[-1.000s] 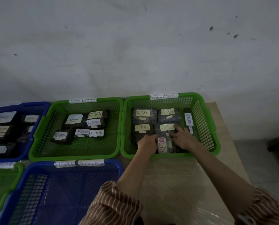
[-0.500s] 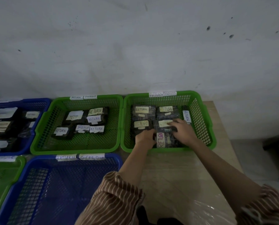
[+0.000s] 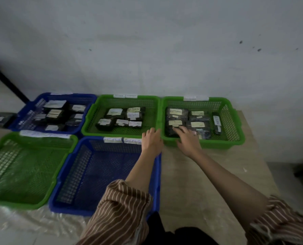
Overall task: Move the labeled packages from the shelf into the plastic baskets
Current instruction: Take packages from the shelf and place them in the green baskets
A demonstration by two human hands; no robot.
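On the table [image 3: 209,183] in front of you stand five plastic baskets, and your work at this moment centres on the far right green basket [image 3: 235,131]. Your right hand [image 3: 187,140] reaches over its near rim with the fingers extended and spread, the fingertips [image 3: 176,129] resting on a dark labeled package [image 3: 173,129] in the near left corner; the hand clamps nothing. Your left hand [image 3: 151,140] rests at the junction between this basket and the middle green basket [image 3: 119,101], fingers loosely extended and holding nothing. Packages already lie in the right green basket, in the middle green basket and in the far blue basket [image 3: 87,99]. The near blue basket [image 3: 73,170] and the near green basket [image 3: 23,167] hold no packages. The step in hand appears to be seating or arranging a package just placed in the right basket, not picking a new one. No shelf appears in this view, so the remaining stock cannot be counted. For the next move, lift both hands out, turn to the shelf, take another package, read its label, and match it to the paper tag on a basket rim. The tags are blurred here and cannot be read. Avoid dragging the neighbouring packages as you withdraw the right hand.
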